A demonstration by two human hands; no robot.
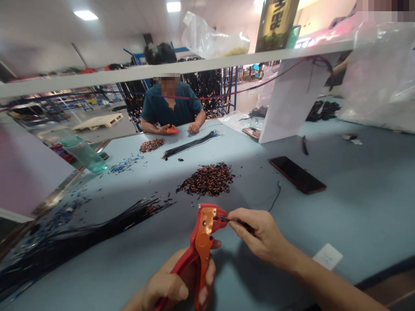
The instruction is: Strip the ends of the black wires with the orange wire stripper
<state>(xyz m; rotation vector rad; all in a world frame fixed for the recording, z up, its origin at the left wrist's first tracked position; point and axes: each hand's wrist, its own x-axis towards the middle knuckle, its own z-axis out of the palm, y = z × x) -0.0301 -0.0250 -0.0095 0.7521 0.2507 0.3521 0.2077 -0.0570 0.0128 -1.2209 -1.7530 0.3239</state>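
My left hand (pixel 171 280) is wrapped round the handles of a red and orange wire stripper (pixel 203 242), jaws pointing up and to the right. Pinched in my right hand (pixel 259 233) is a thin black wire (pixel 231 219), its end at the stripper's jaws. A wire tail with a blue tip (pixel 276 196) emerges behind that hand, seemingly the same wire. Just beyond the stripper lies a heap of short black and copper-coloured scraps (pixel 209 179). To the left stretches a long bundle of black wires (pixel 84 237), several with bare-looking ends.
Across the table a person (pixel 171 106) holds an orange-red tool (pixel 171 129) beside another wire bundle (pixel 191 144). A dark phone (pixel 297 175) lies at right, near a white shelf panel (pixel 285 101). A greenish bottle (pixel 82 151) leans at left by blue bits (pixel 125 164).
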